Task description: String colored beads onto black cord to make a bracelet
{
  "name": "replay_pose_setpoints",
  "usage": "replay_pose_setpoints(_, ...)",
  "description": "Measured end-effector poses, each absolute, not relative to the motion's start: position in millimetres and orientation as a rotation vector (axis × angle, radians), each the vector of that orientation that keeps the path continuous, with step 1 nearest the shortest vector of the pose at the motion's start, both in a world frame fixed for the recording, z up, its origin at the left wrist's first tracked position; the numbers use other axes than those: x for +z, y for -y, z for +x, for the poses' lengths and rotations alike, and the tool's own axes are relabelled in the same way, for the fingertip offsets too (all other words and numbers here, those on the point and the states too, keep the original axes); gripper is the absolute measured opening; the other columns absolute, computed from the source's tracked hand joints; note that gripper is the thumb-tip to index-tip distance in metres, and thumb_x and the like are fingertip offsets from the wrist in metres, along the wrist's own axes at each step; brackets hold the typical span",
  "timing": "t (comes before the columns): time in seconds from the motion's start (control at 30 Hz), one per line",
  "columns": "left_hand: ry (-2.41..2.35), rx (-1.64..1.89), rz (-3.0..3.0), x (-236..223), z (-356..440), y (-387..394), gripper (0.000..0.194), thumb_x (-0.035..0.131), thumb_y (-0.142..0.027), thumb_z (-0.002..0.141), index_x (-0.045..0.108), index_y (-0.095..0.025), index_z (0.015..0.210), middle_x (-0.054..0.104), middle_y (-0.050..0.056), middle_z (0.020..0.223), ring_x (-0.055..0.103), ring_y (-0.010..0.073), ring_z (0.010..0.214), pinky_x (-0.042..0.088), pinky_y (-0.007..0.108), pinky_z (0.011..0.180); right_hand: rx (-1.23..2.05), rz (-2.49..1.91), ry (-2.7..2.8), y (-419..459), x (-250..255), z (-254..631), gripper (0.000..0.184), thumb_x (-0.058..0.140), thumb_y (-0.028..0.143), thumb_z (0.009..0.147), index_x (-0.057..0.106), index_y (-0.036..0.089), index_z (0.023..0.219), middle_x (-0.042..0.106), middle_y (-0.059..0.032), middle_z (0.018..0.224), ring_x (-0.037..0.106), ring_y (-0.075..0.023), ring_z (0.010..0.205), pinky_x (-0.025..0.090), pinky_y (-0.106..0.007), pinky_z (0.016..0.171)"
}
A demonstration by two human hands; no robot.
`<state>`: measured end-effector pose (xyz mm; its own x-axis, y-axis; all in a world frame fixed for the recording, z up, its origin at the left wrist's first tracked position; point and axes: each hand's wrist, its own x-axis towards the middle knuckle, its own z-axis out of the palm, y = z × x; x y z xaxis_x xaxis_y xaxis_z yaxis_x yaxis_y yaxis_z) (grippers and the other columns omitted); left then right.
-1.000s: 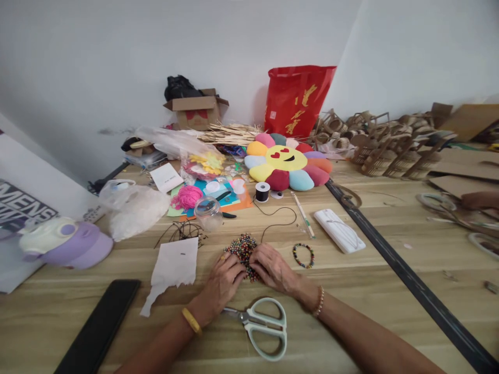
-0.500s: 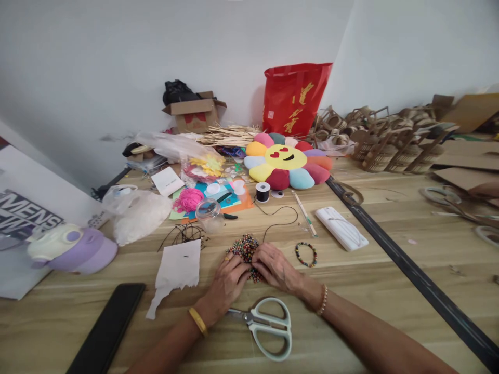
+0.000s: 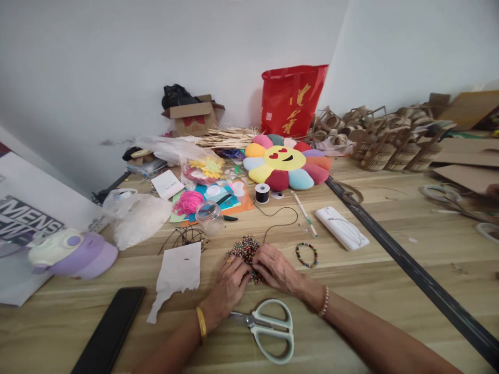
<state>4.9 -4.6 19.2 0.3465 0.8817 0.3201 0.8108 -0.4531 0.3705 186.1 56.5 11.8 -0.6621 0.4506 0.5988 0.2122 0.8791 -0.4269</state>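
Note:
A heap of small multicoloured beads lies on the wooden table between my hands. My left hand rests at its near left side, fingers bent and drawn together; whatever its fingertips hold is hidden. My right hand is closed in a pinch at the heap's right edge. Black cord runs from a spool down to my right fingers, its end out of sight. A finished-looking bead bracelet lies to the right. Scissors with pale handles lie just below my hands, blades partly under my left wrist.
Torn white paper, cut black cords and a clear jar stand left of the beads. A dark phone-like slab lies front left. Behind are a flower cushion and red bag. A white power bank-like block lies right.
Both hands stay at the bead heap, with only slight finger and wrist shifts. The view has tilted a little. Something dark, perhaps a person's hand, now shows at the far right edge.

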Motion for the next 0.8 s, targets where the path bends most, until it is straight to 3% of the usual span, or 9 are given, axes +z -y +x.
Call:
replay_pose_setpoints(0.23,-1.488,1.071,2.032,23.4,-2.8,-3.5,0.011,0.058,-0.008,0.077,0.065,-0.017,0.076,0.069,0.004,0.075,0.063,0.0181,0.073,0.051,0.03,0.072,0.44,-0.482,2.296,-56.1,12.3,187.8,0.013,0.04,0.018,0.097,0.051,0.018,0.091,0.056,-0.0067,0.083,0.049,-0.0188,0.077,0.044,-0.031,0.071)
replay_pose_setpoints(0.8,-1.437,1.064,1.477,26.9,-6.9,-3.3,0.011,0.066,-0.026,0.071,0.072,-0.017,0.074,0.074,0.005,0.077,0.067,0.0203,0.076,0.052,0.03,0.075,0.446,-0.474,2.331,-57.6,11.0,188.7,0.012,0.04,0.017,0.097,0.05,0.018,0.089,0.055,-0.0056,0.08,0.048,-0.0183,0.075,0.042,-0.031,0.071)
